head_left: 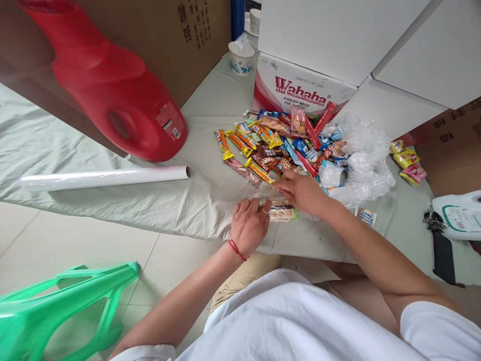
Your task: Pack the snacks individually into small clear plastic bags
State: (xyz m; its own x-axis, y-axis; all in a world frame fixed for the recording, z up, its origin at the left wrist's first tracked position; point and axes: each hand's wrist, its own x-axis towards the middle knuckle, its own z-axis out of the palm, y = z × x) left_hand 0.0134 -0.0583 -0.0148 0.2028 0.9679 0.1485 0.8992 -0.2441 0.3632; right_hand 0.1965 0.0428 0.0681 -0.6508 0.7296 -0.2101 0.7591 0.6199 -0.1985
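Observation:
A clear-wrapped pack point(282, 211) with pale, stick-like contents and a green edge lies near the front of the covered table. My left hand point(249, 226), with a red string bracelet and a ring, has its fingers curled over the pack's left end. Above the pack, my right hand point(303, 192) has its fingers drawn together at the edge of the snack pile, by a yellow-wrapped bar point(260, 170). What those fingers pinch, if anything, is hidden. Many small wrapped snacks point(266, 156) are heaped behind both hands.
Crumpled clear plastic bags point(363, 160) lie right of the heap, before a Wahaha carton point(296, 90). Leftward are a white roll point(105, 178) and a red jug point(124, 95). A paper cup point(241, 59) stands behind. A green stool point(75, 301) is on the floor; keys point(434, 220) lie right.

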